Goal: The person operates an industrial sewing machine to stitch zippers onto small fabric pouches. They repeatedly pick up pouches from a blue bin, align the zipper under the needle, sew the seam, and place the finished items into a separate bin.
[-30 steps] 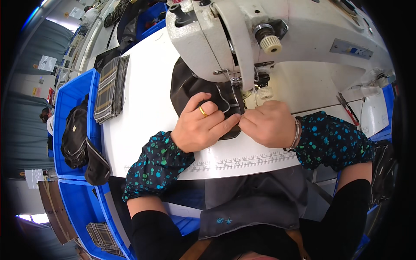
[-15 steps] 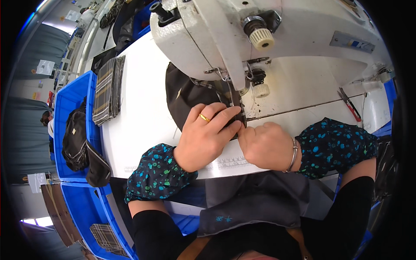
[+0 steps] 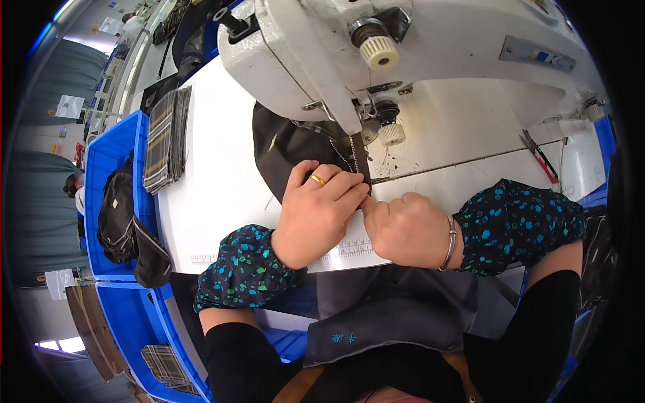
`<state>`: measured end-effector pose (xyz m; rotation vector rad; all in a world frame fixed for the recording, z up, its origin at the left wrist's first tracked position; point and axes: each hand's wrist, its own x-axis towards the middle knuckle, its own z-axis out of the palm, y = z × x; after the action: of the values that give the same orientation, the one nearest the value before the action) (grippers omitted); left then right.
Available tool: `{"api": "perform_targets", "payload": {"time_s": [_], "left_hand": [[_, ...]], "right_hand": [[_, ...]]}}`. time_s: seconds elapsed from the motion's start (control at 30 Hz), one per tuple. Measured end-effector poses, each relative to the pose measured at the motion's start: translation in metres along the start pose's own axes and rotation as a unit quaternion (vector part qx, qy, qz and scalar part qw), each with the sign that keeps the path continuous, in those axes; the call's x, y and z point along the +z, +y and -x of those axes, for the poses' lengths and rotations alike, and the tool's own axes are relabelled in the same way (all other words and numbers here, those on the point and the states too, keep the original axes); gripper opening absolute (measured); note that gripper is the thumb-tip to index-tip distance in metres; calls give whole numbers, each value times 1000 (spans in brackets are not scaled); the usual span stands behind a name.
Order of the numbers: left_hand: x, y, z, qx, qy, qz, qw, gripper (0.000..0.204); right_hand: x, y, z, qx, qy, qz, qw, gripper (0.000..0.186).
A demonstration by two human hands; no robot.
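A dark fabric piece (image 3: 279, 151) with a zipper (image 3: 355, 151) along its right side lies under the needle area of the white sewing machine (image 3: 295, 67). My left hand (image 3: 319, 215), wearing a gold ring, rests flat on the fabric's lower part with its fingers stretched toward the zipper. Beside it, my right hand (image 3: 406, 225) has its fingers curled in, with thumb and index pinching the fabric's near right edge. The two hands nearly touch at the fingertips. What lies beneath the left fingers is hidden.
Red-handled thread snips (image 3: 541, 158) lie at the table's right. A stack of plaid fabric (image 3: 166, 138) sits at the left edge, next to a blue bin (image 3: 94, 201) holding black bags (image 3: 121, 215). Below stands another blue bin (image 3: 127, 316) with plaid pieces (image 3: 168, 366).
The view has shifted slightly, so the machine appears further left and higher. Both hands stay on the fabric; more of the zipper shows beyond the left fingers.
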<state>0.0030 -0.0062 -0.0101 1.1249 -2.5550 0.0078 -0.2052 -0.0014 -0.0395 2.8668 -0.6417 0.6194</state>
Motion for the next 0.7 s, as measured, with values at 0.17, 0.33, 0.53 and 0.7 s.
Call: {"api": "perform_targets", "payload": {"time_s": [0.17, 0.33, 0.53, 0.7], "left_hand": [[3, -1, 2, -5, 5, 9, 1000, 31], [12, -13, -7, -8, 31, -7, 999, 33], [19, -30, -19, -26, 51, -29, 998, 32], [20, -37, -23, -48, 56, -30, 997, 34]], "right_hand": [[2, 0, -1, -3, 5, 4, 1000, 14], [16, 12, -5, 12, -4, 23, 1000, 40], [18, 30, -19, 45, -7, -28, 999, 26], [22, 40, -22, 54, -12, -25, 998, 38]]}}
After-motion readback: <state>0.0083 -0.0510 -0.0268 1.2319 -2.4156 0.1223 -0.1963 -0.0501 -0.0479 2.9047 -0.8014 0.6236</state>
